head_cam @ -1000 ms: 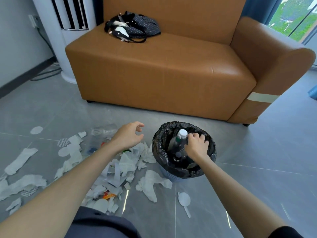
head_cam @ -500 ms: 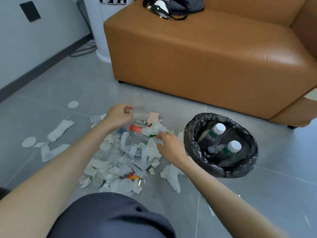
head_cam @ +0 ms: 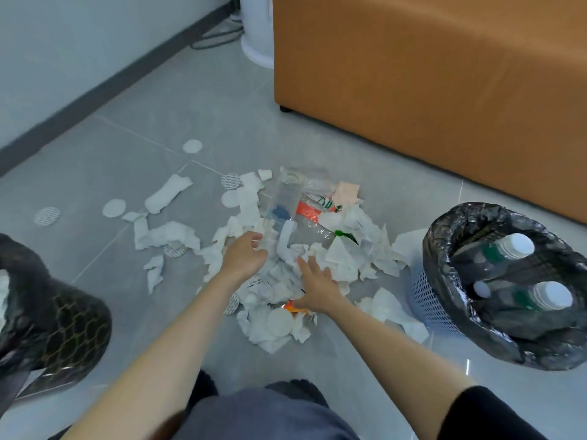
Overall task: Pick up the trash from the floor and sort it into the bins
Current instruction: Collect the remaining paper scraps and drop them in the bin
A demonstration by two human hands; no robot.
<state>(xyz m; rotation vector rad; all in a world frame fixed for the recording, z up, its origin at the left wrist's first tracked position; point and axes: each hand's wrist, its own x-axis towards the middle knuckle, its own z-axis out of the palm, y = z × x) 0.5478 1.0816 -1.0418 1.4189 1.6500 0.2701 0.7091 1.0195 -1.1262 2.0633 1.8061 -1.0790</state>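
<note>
Overlapping paper scraps (head_cam: 341,260), half-hidden bottle (head_cam: 313,233).

Trash pile (head_cam: 333,265) lay on floor (head_cam: 127,138) centre, sofa (head_cam: 428,90) behind it. Bin (head_cam: 444,249) holding bottles (head_cam: 514,246) stood right of pile; second bin (head_cam: 63,312) at far left.

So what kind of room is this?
Probably a living room at home: a tan sofa on grey floor tiles, and a white appliance base by the wall.
</note>
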